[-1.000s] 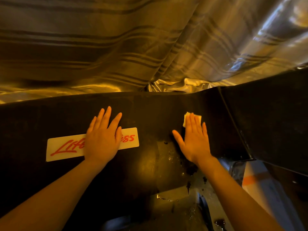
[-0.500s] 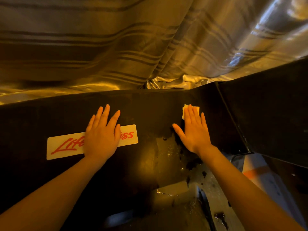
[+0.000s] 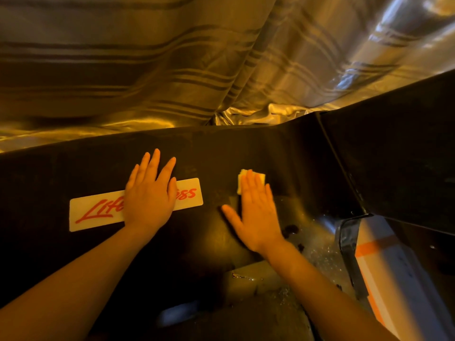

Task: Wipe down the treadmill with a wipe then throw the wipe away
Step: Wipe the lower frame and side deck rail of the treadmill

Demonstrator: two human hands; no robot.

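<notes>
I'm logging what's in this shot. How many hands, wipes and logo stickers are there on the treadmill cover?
Hands: 2, left hand and right hand, both flat on the black treadmill cover
Wipes: 1, wipe under the right fingers
Logo stickers: 1, sticker partly under the left hand
Total: 4

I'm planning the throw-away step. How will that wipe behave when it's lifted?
Probably limp: the wipe lies flat under the right hand fingers. Likely light, being thin and folded small. Possibly damp and clingy, since the treadmill cover glistens nearby.
</notes>
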